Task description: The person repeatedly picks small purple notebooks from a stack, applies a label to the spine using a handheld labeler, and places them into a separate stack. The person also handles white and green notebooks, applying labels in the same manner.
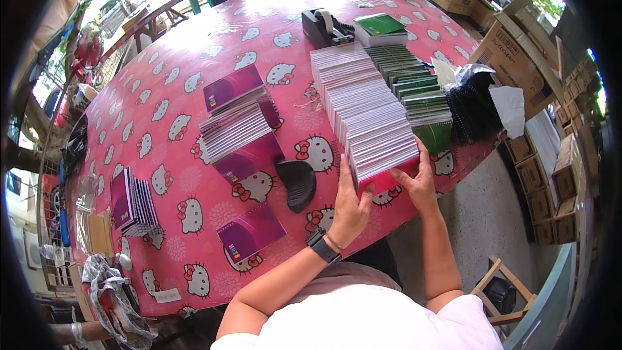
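A long row of white-edged notebooks (369,110) stands packed on edge on the table, with a red cover facing me at its near end. My left hand (350,210) is closed on the left corner of that end, its thumb against the red cover. Around the right corner wraps my right hand (420,185), thumb also on the cover. Just right of the row lie green spiral notebooks (414,94). Left of my hands are a purple notebook group (240,136), a single purple notebook (251,232) and a curved black object (297,185) I cannot identify.
A pink patterned cloth covers the table (175,201). A black tape dispenser (324,29) and a green-topped stack (381,29) stand beyond the row. Black coils (476,107) lie at the right edge, near a cardboard box (515,65). More purple notebooks (134,204) stand left.
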